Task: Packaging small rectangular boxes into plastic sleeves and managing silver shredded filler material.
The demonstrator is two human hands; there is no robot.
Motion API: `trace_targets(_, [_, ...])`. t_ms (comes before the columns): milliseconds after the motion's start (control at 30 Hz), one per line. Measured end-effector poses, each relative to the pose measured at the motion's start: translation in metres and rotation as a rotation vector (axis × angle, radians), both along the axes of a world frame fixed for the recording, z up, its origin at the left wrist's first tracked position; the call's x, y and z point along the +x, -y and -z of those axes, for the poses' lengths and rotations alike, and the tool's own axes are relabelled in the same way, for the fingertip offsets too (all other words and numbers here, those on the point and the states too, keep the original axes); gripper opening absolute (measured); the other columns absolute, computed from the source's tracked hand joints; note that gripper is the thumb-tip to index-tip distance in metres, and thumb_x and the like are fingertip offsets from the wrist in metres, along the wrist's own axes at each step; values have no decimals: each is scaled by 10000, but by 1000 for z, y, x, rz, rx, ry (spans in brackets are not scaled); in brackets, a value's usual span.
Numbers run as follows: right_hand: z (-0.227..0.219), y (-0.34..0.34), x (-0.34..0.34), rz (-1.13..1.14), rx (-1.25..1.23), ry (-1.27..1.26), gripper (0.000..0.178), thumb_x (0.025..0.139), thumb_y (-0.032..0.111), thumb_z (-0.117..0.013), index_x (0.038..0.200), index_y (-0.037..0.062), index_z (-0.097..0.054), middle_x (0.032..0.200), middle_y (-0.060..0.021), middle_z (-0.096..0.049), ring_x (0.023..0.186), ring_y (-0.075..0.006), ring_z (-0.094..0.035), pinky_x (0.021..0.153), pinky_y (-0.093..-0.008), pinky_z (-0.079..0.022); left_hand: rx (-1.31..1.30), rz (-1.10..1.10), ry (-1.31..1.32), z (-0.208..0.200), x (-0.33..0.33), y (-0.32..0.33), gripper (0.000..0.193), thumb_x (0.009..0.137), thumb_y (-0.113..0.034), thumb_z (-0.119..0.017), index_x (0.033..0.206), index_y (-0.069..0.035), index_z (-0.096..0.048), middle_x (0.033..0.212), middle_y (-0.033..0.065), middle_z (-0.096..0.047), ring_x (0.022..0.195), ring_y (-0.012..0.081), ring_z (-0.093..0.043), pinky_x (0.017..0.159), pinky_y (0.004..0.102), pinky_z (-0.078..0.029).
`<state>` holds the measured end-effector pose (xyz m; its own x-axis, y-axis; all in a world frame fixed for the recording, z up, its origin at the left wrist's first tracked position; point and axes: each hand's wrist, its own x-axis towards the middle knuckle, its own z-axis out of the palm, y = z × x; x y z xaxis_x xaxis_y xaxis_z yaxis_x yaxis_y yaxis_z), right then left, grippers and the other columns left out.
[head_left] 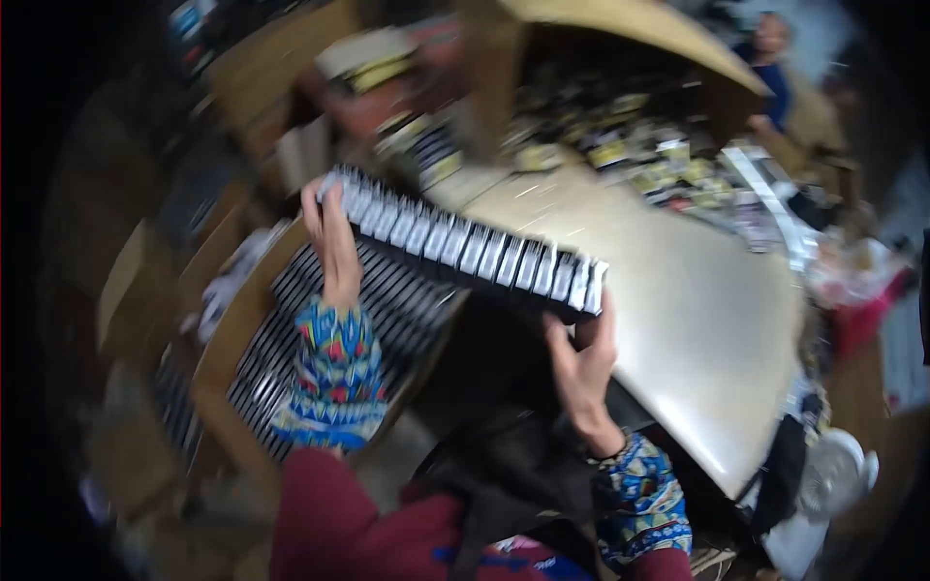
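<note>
A long row of small black boxes with white labels [465,245] spans the space between my hands, tilted down toward the right. My left hand [334,237] grips its far left end, fingers pressed on the end. At the opposite end, my right hand [584,358] clasps the row with the thumb in front and the fingers around the end. Below the left part of the row stands an open cardboard box [218,412], packed with similar dark rows edged in white. Motion blur hides the finer details of the boxes.
A pale, shiny table [707,320] lies to the right. On its far side, a large cardboard box [620,19] lies tipped with small yellow and black packs [610,145] spilling out. A white fan [833,470] is at lower right. Another person [770,68] is in the far right background.
</note>
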<state>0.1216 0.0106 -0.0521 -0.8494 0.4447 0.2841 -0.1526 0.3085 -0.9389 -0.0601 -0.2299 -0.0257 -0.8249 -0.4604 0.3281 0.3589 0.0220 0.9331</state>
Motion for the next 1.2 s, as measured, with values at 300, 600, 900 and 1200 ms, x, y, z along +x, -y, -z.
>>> trace_targets(300, [95,198,21,-578,-393,581,577,805,18,-656,1322,-49,-409,1073,-92,-615,944,-130,-574,832,-289,-466,-328,-197,623,83,73,306,357,838,-317,-642,982,10,-639,906,75,-633,826,142,-576,736,281,-451])
trace_targets(600, [116,230,12,-294,-1022,1184,259,802,55,-601,1038,-6,-512,831,-66,-528,660,-160,-442,563,-310,-361,-971,-104,1025,178,18,278,568,789,-485,-533,1064,-6,-664,1101,241,-637,1046,387,-599,920,430,-453])
trace_targets(900, [144,232,-8,-165,-1205,1197,255,799,58,-605,1033,-10,-530,1047,-99,-557,913,-224,-519,844,-389,-424,-1349,-119,657,224,33,195,760,920,-561,-450,1435,-20,-307,1509,199,-237,1394,444,-117,1103,575,-176])
trace_targets(1200, [139,232,-18,-213,-1402,1046,346,954,321,-525,1208,85,-531,1250,-69,-508,1130,-196,-440,968,-350,-368,-1212,865,384,177,179,132,723,806,-204,-601,1424,24,-301,1530,178,-225,1442,310,-153,1140,543,-95])
